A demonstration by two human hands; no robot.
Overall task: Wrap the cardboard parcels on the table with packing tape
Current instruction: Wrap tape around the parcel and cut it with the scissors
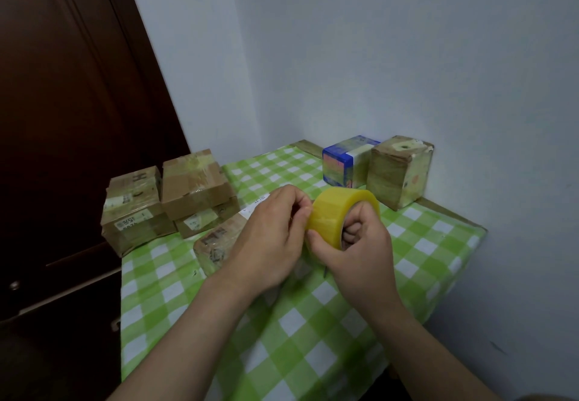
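Table (445, 231), covered by a green-and-white checked cloth, is set into a wall corner: back and right edges are met by the walls, the left edge lies beside a dark door (62, 118). Open cloth is left in the near half, toward the person.

Tape roll (340, 212), yellow, is held up over the table middle. Right hand (360, 253) is hooked through the core, fingers curled inside, thumb laid on the outer face. Left hand (272, 237) is curled, fingertips pinched at the roll's surface.

Counted: one roll, two hands, six parcels. Three brown parcels (134, 212) are grouped at the left edge, two of them stacked. One parcel (216, 244) lies just beneath the left hand. Blue box (343, 162) and taped box (399, 175) sit touching in the back corner.
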